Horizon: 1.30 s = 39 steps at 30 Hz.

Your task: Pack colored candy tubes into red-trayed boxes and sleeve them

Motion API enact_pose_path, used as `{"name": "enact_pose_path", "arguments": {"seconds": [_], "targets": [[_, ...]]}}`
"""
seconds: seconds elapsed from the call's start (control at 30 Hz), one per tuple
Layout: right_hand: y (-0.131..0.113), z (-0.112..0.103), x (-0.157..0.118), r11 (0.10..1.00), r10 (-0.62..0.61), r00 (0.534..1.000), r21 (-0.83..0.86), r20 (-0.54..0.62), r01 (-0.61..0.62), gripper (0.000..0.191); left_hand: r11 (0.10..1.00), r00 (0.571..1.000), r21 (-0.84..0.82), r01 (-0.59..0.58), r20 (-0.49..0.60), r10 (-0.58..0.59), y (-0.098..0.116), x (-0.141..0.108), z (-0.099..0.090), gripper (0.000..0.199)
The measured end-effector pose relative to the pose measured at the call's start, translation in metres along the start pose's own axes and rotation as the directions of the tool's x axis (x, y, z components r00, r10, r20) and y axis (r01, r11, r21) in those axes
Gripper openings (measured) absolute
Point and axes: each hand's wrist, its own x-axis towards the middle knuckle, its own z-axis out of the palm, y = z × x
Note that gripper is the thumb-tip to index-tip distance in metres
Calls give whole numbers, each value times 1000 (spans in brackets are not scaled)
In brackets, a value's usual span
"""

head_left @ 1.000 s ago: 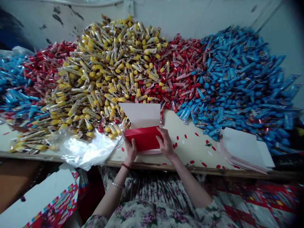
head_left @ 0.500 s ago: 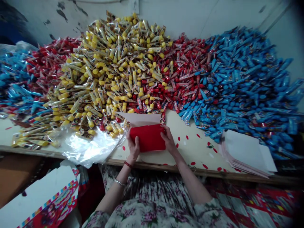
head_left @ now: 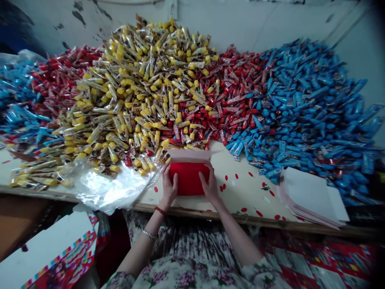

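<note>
Between left hand (head_left: 169,188) and right hand (head_left: 209,186), smooth red card box (head_left: 189,178) gripped at both sides, white card flap (head_left: 189,155) beyond.

**Site type: small hand-packing workshop, apparently for wrapped confectionery.**

From my remote position I record a long bench (head_left: 246,188) with a wooden front edge, loaded along its length with loose heaps of stick-shaped wrapped sweets, sorted by colour: yellow heap (head_left: 144,100), red heap (head_left: 237,80), blue heap (head_left: 300,108). I also note a stack of white card sheets (head_left: 309,196), a red card box (head_left: 189,178) at the working position and a clear plastic sheet (head_left: 111,188) on the bench. A printed carton (head_left: 51,257) sits below the bench edge. The pale wall (head_left: 240,24) shows flaking paint. Bulk quantities and colour sorting indicate trade work, not domestic use.
</note>
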Motion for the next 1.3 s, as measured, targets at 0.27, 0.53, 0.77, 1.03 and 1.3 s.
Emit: {"name": "enact_pose_path", "arguments": {"seconds": [0.27,0.53,0.77,1.03,1.3], "targets": [[-31,-37,9,744,186,928,-663,323,82,31,967,974,191,-169,180,135,-1,4,3,54],[-36,-41,9,557,188,917,-808,351,195,32,784,956,579,-224,287,62,15,7,9,39],[-26,-25,0,472,146,891,-822,429,318,26,671,945,697,-252,326,17,24,10,14,36],[6,-24,-29,666,-175,951,-681,253,304,35,702,762,507,-500,643,78,29,-21,28,57],[58,-4,-26,980,94,975,-155,-202,-126,41,717,736,549,-429,673,-75,7,-30,50,64]]}}
